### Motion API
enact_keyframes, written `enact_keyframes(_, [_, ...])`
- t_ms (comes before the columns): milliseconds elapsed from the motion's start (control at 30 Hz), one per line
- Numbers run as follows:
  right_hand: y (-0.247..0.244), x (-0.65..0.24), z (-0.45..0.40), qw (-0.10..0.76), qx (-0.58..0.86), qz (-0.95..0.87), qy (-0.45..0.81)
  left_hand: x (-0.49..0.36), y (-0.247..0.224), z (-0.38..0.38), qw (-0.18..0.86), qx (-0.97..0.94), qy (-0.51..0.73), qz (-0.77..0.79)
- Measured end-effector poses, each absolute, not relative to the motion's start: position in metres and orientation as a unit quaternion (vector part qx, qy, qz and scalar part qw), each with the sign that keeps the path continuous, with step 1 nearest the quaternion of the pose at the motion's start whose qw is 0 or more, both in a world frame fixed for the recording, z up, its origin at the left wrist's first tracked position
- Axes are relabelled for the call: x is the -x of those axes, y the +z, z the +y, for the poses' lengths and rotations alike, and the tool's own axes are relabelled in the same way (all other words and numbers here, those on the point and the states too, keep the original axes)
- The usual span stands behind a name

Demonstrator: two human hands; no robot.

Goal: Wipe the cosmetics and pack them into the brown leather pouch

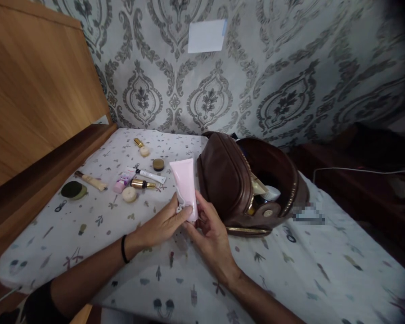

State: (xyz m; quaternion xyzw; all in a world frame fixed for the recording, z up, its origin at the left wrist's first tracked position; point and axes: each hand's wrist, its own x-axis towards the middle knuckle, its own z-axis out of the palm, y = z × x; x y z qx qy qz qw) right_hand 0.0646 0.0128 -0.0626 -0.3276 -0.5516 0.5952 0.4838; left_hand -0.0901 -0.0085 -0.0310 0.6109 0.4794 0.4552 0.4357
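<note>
Between the left hand (167,221) and right hand (213,234), left of the bag (222,177), a pink tube (184,180) points wide end up: the left grips its lower part, the right curls around its bottom end.

The bench (351,279) wears a white cloth (121,288) printed with small scattered motifs. A brown bag (222,180), unzipped, sits on its right half, towards the far edge. Near the left edge lie a dark-lidded round container (73,190) and, just beside it, a beige tube (92,181). Further in, a lilac bottle (122,182), a slim white tube (152,175), a gold tube (141,184) and a cream round pot (129,194) lie close together. Behind them stands an olive-topped pot (158,164); nearest the far edge lies a small gold-capped bottle (142,149).
</note>
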Motion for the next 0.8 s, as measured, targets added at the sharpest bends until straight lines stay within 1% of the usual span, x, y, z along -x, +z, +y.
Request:
enact_keyframes(133, [-0.057, -0.064, 0.013, 0.485, 0.326, -0.528, 0.617, 0.094, -0.031, -0.007, 0.466, -0.598, 0.449, 0.473])
enact_keyframes(233, [-0.054, -0.064, 0.013, 0.481, 0.312, -0.518, 0.635, 0.096, -0.03, -0.004, 0.511, -0.525, 0.499, 0.463])
enact_keyframes(300, [-0.052, -0.064, 0.014, 0.462, 0.28, -0.517, 0.665, 0.097, -0.026, -0.002, 0.563, -0.442, 0.539, 0.444])
enact_keyframes(400, [-0.051, -0.064, 0.015, 0.402, 0.213, -0.496, 0.74, 0.098, -0.016, 0.001, 0.618, -0.327, 0.58, 0.419])
enact_keyframes(500, [-0.049, -0.063, 0.015, 0.343, 0.162, -0.437, 0.815, 0.102, -0.008, 0.004, 0.616, -0.263, 0.629, 0.394])
enact_keyframes(600, [-0.048, -0.062, 0.014, 0.312, 0.16, -0.395, 0.849, 0.105, -0.007, 0.006, 0.605, -0.226, 0.665, 0.375])
enact_keyframes(800, [-0.048, -0.059, 0.012, 0.362, 0.205, -0.381, 0.826, 0.104, -0.009, 0.009, 0.581, -0.231, 0.695, 0.355])
